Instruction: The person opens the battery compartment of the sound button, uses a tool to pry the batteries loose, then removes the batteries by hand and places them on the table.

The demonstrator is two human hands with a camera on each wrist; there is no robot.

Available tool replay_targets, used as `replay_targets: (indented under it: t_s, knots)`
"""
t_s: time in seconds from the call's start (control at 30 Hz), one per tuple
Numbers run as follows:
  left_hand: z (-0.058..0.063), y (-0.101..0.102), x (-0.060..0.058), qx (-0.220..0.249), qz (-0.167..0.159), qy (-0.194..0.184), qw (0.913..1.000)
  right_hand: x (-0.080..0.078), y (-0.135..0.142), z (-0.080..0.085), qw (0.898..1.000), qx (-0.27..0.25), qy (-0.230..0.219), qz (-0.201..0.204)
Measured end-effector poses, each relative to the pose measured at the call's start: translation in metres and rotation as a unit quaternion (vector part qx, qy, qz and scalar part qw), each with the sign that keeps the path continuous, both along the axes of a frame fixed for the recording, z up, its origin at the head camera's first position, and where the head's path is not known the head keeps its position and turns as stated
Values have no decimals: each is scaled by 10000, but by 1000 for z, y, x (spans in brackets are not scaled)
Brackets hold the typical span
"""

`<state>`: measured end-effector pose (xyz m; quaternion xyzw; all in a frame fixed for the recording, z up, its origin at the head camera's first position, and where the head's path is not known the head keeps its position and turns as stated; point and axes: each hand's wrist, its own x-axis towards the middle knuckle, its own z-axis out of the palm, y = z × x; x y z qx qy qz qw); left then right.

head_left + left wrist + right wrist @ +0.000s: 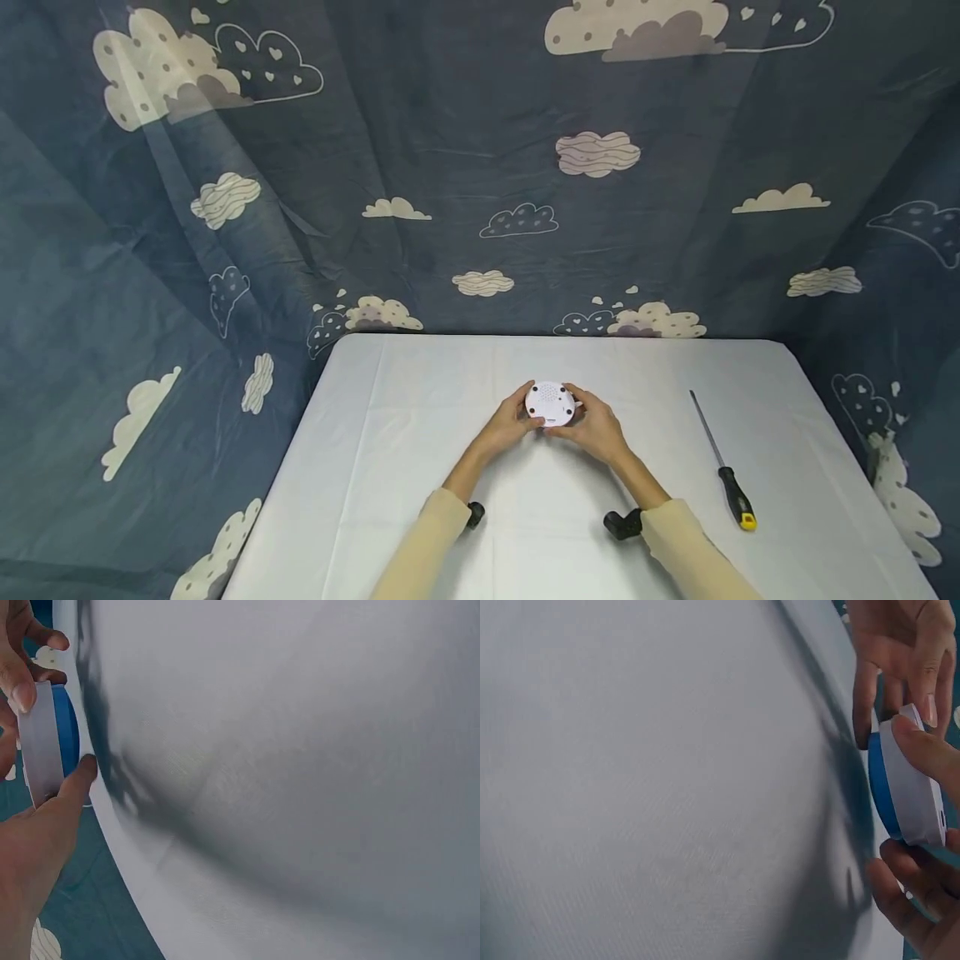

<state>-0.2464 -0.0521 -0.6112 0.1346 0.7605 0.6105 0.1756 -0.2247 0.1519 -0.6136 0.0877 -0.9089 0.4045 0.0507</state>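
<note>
A small round white device (550, 406) is held up between both hands above the table. The side facing the head camera has a patch of small holes and several dark round spots near its rim; the wrist views show a blue layer (66, 729) on the opposite side. My left hand (506, 428) grips its left edge, thumb at the lower rim. From the right, my right hand (600, 431) holds the other edge between thumb and fingers. A small white bit juts out beside the right fingers. What exactly the device is, I cannot tell.
On the right of the white-covered table (405, 433) lies a screwdriver (726, 467) with a black and yellow handle, its tip pointing away. Dark blue cloud-patterned cloth (465, 167) hangs behind and at both sides. Black wrist cameras (622, 525) sit on the forearms.
</note>
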Motion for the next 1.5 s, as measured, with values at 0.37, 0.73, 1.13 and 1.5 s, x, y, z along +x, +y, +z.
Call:
replay_targets:
  t_s: [0.37, 0.73, 1.13, 1.5]
  knots:
    - [-1, 6, -16, -1157, -121, 676, 9909, -13, -1, 2, 9984, 504, -243, 26]
    - [2, 13, -17, -1497, 58, 1242, 9809, -17, 3, 12, 9905, 1214, 164, 629]
    - [2, 13, -23, -1403, -47, 1023, 9848, -21, 1, 12, 9646, 2244, 1104, 843]
    - [-4, 14, -23, -1488, 196, 1116, 9823, -12, -7, -4, 9118, 2927, 2702, 993]
